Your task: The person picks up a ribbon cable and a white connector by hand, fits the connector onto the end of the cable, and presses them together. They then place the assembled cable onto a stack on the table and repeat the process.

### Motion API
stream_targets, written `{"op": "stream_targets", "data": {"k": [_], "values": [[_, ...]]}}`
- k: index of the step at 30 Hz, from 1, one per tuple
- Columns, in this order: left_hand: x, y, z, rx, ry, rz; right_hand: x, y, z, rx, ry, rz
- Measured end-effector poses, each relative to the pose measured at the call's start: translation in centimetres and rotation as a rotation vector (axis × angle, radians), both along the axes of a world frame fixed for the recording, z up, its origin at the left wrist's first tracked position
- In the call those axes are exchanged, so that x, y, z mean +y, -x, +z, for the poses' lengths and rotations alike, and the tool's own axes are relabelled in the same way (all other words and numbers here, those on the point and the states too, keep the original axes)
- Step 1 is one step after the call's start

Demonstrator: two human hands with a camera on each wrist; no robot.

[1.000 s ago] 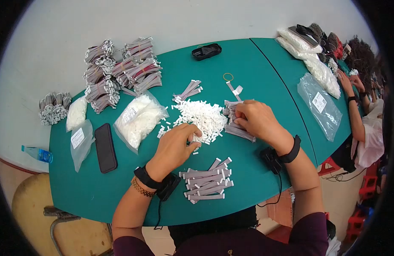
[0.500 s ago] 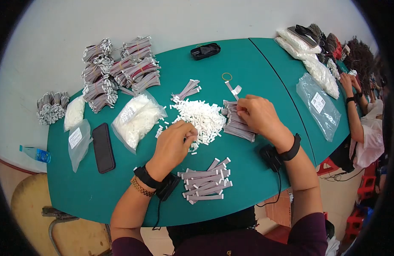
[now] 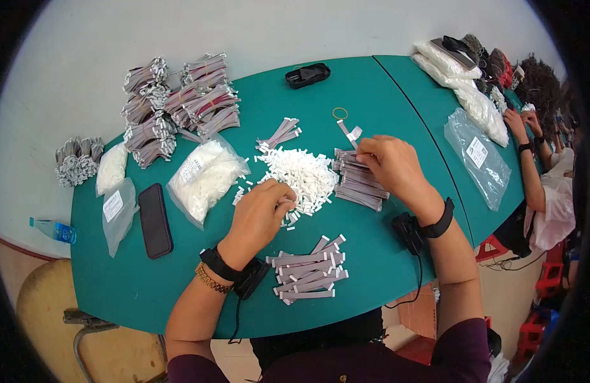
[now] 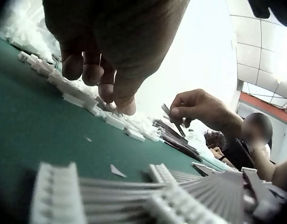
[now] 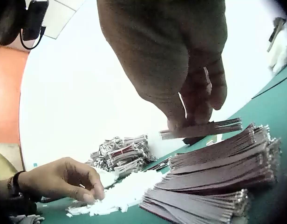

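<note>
My left hand [image 3: 260, 214] is at the near left edge of a heap of small white plastic connectors [image 3: 301, 172]. Its thumb and forefinger pinch one white connector [image 5: 82, 185], mostly covered by the fingers. To the right, my right hand [image 3: 397, 167] pinches a flat grey ribbon cable [image 5: 206, 129] between thumb and fingers, just above a stack of grey ribbon cables [image 5: 222, 163]. Nearer my body lies a loose pile of ribbon cables with white connectors on their ends [image 3: 311, 274].
Bundled cables [image 3: 148, 108] are piled at the back left. Clear bags of white parts [image 3: 205, 175] and a phone [image 3: 156, 220] lie left. Behind the heap are a few loose cables [image 3: 282, 134], a rubber band [image 3: 340, 113] and a black case [image 3: 308, 75]. Another person's hands [image 3: 515, 124] work at far right.
My left hand's fingers have come together and drawn back slightly from the heap. The right hand has lifted a little away from the cable stack.
</note>
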State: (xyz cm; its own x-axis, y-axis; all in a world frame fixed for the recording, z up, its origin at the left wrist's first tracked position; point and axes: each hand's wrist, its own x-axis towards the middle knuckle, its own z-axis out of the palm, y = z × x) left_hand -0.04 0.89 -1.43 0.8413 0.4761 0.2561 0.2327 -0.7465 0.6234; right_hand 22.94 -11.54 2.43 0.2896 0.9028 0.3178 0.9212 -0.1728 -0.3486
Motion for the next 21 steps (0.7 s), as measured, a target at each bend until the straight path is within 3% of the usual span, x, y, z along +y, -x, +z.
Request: {"op": "stream_targets", "data": {"k": [8, 11, 14, 21], "values": [[0.1, 0.2, 0.7, 0.036, 0.002, 0.035, 0.1, 0.0, 0.3, 0.015, -0.053, -0.044], [0.1, -0.1, 1.1, -0.038, 0.169, 0.085, -0.1, 0.7, 1.5, 0.334, -0.034, 0.071], [-0.1, -0.3, 1.2, -0.144, 0.631, 0.044, 0.0, 1.6, 0.2, 0.973, 0.008, 0.287], [-1.5, -0.7, 1.6, -0.354, 0.951, -0.018, 0.1, 4.9, -1.0, 1.218, 0.100, 0.422]]}}
